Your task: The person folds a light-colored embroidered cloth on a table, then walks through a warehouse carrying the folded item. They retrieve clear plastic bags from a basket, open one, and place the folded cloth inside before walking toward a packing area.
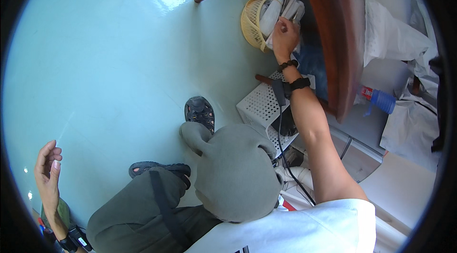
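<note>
My right hand [285,39] is at the yellow plastic basket [248,21] on the floor [119,63], curled over white bundles [272,15] inside; can't tell if that grip has any. Left hand [47,174] well apart, half-curled, hold unclear. White perforated basket [257,103] near the yellow one.

Head-worn left fisheye camera, facing downward, near the trousered legs [238,172], floor [109,72] beyond

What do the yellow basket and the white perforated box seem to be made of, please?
Yellow basket: likely moulded plastic, satin, from its regular lattice wall. White perforated box: smooth, matte, with even holes; probably plastic, possibly painted metal.
</note>
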{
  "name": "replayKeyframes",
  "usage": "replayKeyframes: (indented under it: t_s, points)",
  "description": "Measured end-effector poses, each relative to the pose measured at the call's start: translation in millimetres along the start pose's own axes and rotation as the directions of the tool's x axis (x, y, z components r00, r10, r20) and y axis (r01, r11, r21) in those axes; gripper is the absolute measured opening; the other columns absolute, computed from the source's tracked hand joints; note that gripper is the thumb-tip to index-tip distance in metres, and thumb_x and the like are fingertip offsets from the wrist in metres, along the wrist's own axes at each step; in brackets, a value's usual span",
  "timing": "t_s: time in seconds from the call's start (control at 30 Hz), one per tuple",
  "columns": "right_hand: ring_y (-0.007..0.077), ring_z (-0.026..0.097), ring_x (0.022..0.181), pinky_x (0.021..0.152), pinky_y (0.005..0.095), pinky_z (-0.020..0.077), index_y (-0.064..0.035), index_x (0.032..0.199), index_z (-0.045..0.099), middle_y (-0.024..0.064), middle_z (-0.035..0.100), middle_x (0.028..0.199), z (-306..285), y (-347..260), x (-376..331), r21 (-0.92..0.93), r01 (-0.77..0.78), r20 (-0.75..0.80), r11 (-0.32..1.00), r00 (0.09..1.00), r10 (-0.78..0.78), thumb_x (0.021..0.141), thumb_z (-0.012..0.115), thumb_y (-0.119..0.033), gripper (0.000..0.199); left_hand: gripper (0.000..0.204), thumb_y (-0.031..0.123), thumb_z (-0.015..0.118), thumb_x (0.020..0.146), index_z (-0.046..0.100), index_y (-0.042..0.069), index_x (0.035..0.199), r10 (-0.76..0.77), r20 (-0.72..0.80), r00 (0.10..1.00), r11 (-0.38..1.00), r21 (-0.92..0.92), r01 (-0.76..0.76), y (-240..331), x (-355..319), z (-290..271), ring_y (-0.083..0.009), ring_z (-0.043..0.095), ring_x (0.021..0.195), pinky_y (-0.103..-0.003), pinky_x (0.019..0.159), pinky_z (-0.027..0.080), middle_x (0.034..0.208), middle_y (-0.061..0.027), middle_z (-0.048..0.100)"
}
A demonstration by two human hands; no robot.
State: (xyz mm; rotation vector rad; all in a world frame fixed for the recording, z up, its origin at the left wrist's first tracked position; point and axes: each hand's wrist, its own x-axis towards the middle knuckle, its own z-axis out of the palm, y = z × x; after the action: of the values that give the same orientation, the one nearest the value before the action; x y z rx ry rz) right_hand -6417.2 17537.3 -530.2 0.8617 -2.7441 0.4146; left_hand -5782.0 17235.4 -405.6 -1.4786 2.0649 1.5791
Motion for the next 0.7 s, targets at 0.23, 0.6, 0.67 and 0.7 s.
replayKeyframes:
  t_s: [0.23,0.6,0.67,0.7]
  points:
    - [0.0449,0.063,0.099,0.085,0.0493,0.0505,0.0051,0.1,0.069,0.0264,0.067,0.108,15,-26,32,-0.349,-0.229,0.394,0.909,0.844,0.364,0.077,0.067,-0.042,0.052,0.045,0.024,0.062,0.094,0.055,0.0,0.131,-0.039,0.026,0.999,0.997,-0.063,0.04,-11,-3,0,-0.013,0.055,0.097,-0.028,0.09,0.045,0.108,-0.0065,0.061]
    - [0.0381,0.065,0.097,0.087,0.0433,0.0496,0.0032,0.105,0.068,0.0248,0.068,0.102,4,-4,21,-0.015,-0.264,0.308,0.964,0.916,0.256,0.078,0.068,-0.036,0.048,0.046,0.024,0.062,0.095,0.054,-0.001,0.132,-0.077,0.033,0.996,0.992,-0.094,0.08,-26,-2,-2,-0.0134,0.055,0.096,-0.028,0.09,0.045,0.109,-0.0069,0.061]
    - [0.0392,0.061,0.107,0.092,0.0434,0.0468,0.0042,0.112,0.066,0.0279,0.064,0.115,-2,-1,18,0.061,-0.261,0.369,0.963,0.903,0.221,0.086,0.065,-0.036,0.048,0.046,0.025,0.062,0.095,0.054,-0.001,0.132,-0.079,0.045,0.996,0.992,-0.091,0.083,-23,-2,-3,-0.0134,0.055,0.096,-0.028,0.09,0.045,0.109,-0.0068,0.061]
    - [0.0397,0.06,0.11,0.093,0.0441,0.0462,0.0027,0.116,0.065,0.0281,0.062,0.119,-6,2,17,-0.003,-0.238,0.252,0.971,0.94,0.231,0.087,0.064,-0.037,0.049,0.046,0.025,0.063,0.095,0.054,-0.001,0.132,-0.081,0.052,0.995,0.992,-0.092,0.086,-21,-2,-3,-0.0133,0.055,0.096,-0.027,0.09,0.045,0.109,-0.0068,0.061]
